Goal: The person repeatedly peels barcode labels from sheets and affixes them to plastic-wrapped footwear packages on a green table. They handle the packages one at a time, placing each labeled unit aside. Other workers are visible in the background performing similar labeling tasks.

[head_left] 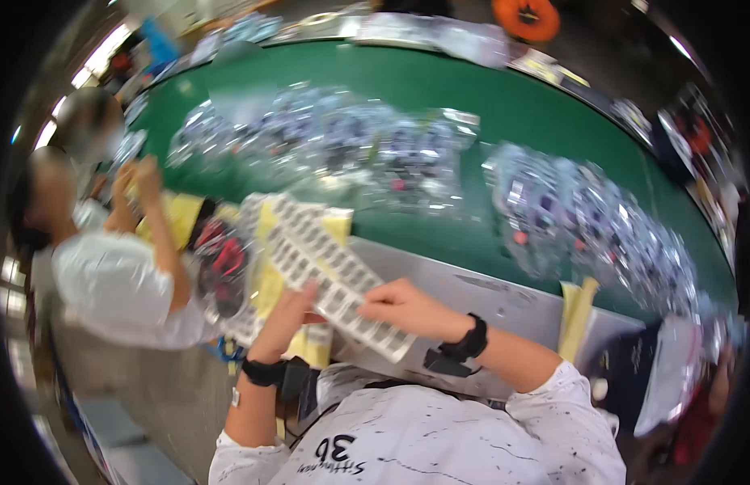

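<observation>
A long white sheet of labels, printed with rows of small dark squares, slants across in front of my body. My left hand is closed on its near left edge, the thumb on top. The fingers of my right hand are pinched together at the sheet's right edge; whether they grip the sheet itself or a single label is blurred. More white label sheets and yellow paper lie just beyond my left hand. Black bands are on both wrists.
Clear plastic bags with bluish contents lie in a left row and a right row on the green table. A grey metal plate borders it. At left, a co-worker in white works beside a bag of red-and-black items.
</observation>
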